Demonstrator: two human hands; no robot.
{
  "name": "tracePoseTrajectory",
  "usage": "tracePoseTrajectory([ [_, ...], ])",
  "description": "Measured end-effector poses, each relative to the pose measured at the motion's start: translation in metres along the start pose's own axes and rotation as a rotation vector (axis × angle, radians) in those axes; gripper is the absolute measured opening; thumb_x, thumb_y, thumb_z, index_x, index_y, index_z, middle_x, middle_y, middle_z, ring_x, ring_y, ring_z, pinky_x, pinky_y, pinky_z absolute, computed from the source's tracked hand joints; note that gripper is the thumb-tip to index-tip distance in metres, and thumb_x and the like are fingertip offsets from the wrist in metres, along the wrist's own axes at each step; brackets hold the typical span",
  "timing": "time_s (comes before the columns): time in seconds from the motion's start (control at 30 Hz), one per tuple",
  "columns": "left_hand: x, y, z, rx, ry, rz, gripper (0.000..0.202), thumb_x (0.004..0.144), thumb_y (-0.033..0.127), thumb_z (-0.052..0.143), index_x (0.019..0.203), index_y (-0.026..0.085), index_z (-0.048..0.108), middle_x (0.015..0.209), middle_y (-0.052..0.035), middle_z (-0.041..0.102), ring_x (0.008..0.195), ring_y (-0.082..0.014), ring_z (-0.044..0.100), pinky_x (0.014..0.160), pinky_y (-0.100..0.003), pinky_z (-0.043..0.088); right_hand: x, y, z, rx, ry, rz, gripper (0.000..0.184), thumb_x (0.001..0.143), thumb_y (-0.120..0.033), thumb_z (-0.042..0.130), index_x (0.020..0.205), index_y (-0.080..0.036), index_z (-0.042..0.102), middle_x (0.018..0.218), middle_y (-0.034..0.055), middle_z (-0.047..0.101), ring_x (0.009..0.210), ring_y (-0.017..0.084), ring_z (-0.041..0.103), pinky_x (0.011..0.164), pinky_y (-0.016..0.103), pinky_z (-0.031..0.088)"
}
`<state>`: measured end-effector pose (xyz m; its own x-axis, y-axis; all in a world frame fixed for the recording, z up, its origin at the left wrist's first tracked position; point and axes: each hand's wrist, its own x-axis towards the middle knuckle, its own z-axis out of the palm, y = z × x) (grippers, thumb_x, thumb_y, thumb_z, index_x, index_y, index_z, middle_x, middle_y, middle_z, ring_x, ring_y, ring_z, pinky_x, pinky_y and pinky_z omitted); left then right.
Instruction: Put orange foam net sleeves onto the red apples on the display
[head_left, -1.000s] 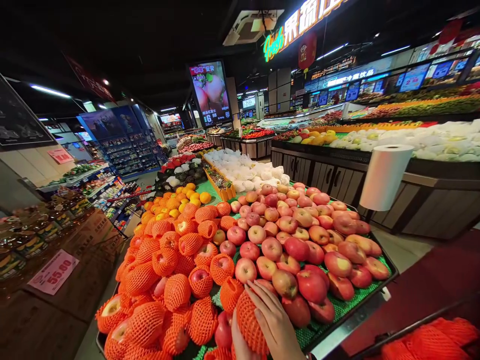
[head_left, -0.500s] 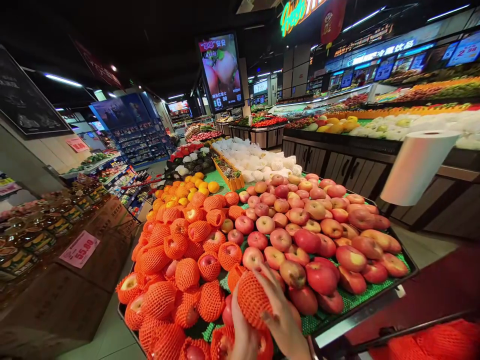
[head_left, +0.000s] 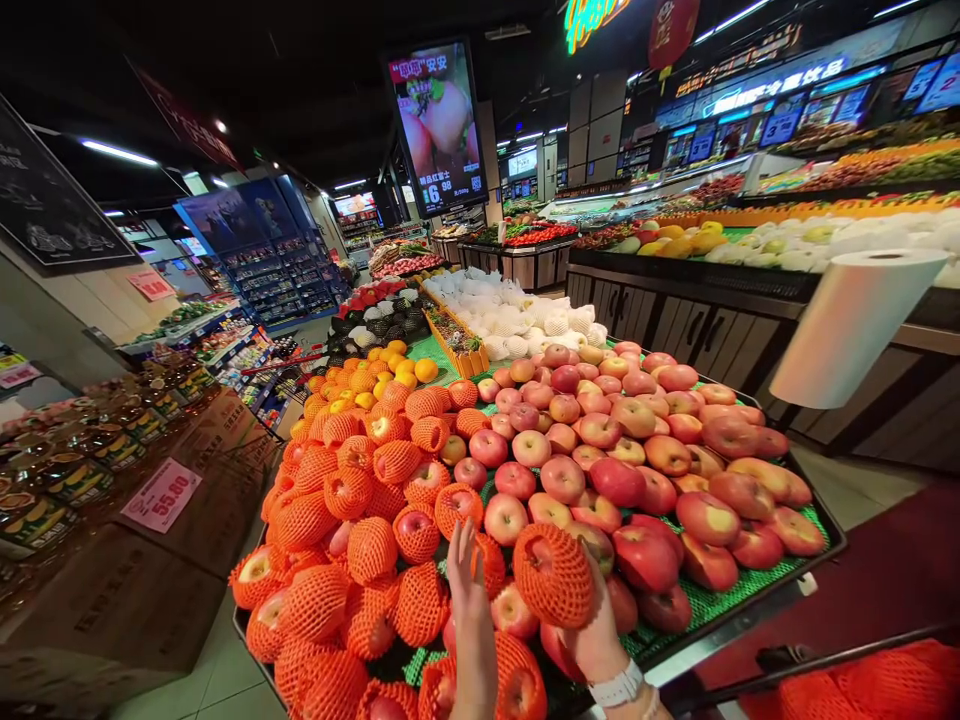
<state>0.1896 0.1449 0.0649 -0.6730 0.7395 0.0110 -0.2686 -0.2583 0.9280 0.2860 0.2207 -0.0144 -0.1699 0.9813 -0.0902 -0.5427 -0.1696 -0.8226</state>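
Observation:
My right hand (head_left: 594,642), with a white band at the wrist, holds an apple in an orange foam net (head_left: 553,573) just above the front of the fruit stand. To its left, my left hand (head_left: 468,582) is raised with flat, spread fingers and holds nothing. It hovers over netted apples (head_left: 352,505) that fill the stand's left half. Bare red apples (head_left: 637,470) are piled on the right half, on a green mat (head_left: 712,603).
A roll of plastic bags (head_left: 851,325) hangs at the right above the stand's metal rim (head_left: 739,625). Loose orange nets (head_left: 862,685) lie at bottom right. Cardboard boxes with a 55.80 price sign (head_left: 160,495) stand left. Oranges (head_left: 394,370) and white-netted fruit (head_left: 517,320) lie behind.
The netted apple, gripped low in the pile by both hands, is now lifted in my right hand. My left hand has let go and opened beside it.

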Motion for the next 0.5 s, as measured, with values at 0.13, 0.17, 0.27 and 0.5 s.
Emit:
tracePoseTrajectory([
  [0.13, -0.003, 0.008, 0.001, 0.657, -0.418, 0.114, 0.107, 0.063, 0.031, 0.095, 0.157, 0.029, 0.044, 0.174, -0.0129, 0.022, 0.161, -0.0372, 0.017, 0.131, -0.053, 0.015, -0.001, -0.018, 0.004, 0.294, 0.009, 0.312, 0.054, 0.072, -0.077, 0.071, 0.09, -0.028, 0.083, 0.108, 0.0056, 0.083, 0.108, 0.033, 0.077, 0.096, 0.055, 0.061],
  [0.17, -0.002, 0.01, 0.004, 0.752, -0.514, 0.072, 0.112, 0.061, 0.028, 0.096, 0.159, 0.028, 0.042, 0.174, -0.0149, 0.022, 0.161, -0.0378, 0.018, 0.131, -0.054, 0.017, -0.002, -0.022, 0.006, 0.319, -0.007, 0.346, 0.054, 0.069, -0.077, 0.073, 0.088, -0.027, 0.083, 0.108, 0.0058, 0.083, 0.109, 0.034, 0.076, 0.097, 0.055, 0.061],
  [0.27, 0.008, 0.012, 0.015, 0.875, -0.679, 0.013, 0.11, 0.06, 0.027, 0.097, 0.157, 0.02, 0.044, 0.168, -0.0223, 0.032, 0.158, -0.0386, 0.028, 0.129, -0.055, 0.026, -0.005, -0.033, 0.01, 0.305, -0.007, 0.36, 0.059, 0.062, -0.078, 0.079, 0.086, -0.024, 0.084, 0.102, 0.0083, 0.084, 0.11, 0.036, 0.076, 0.1, 0.054, 0.06],
  [0.5, 0.034, -0.005, 0.024, 0.928, -0.8, 0.035, 0.125, 0.054, 0.047, 0.098, 0.156, 0.012, 0.034, 0.17, -0.0325, 0.012, 0.16, -0.0451, 0.01, 0.129, -0.065, 0.019, 0.01, -0.044, -0.007, 0.251, -0.021, 0.195, 0.06, 0.079, -0.077, 0.068, 0.12, -0.035, 0.077, 0.139, -0.0008, 0.071, 0.144, 0.03, 0.054, 0.115, 0.051, 0.05],
])
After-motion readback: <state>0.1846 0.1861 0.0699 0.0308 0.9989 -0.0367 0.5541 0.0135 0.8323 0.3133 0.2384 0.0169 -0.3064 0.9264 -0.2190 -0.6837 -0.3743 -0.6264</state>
